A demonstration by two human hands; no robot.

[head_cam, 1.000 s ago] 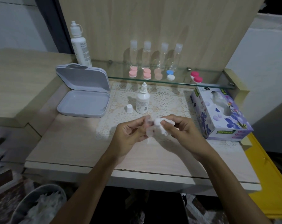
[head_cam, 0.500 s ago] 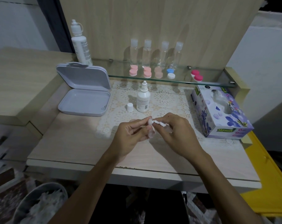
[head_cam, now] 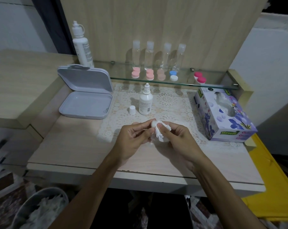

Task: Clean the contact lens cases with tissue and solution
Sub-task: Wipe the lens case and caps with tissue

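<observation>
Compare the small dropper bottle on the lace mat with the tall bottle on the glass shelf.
The small dropper bottle stands on the lace mat, uncapped, its white cap beside it. The tall bottle stands on the glass shelf, far left, much taller, cap on. Both are white, upright and labelled.

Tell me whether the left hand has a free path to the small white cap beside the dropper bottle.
Probably yes: nothing lies between the left hand and the small white cap, but it holds a small case against the crumpled white tissue.
</observation>
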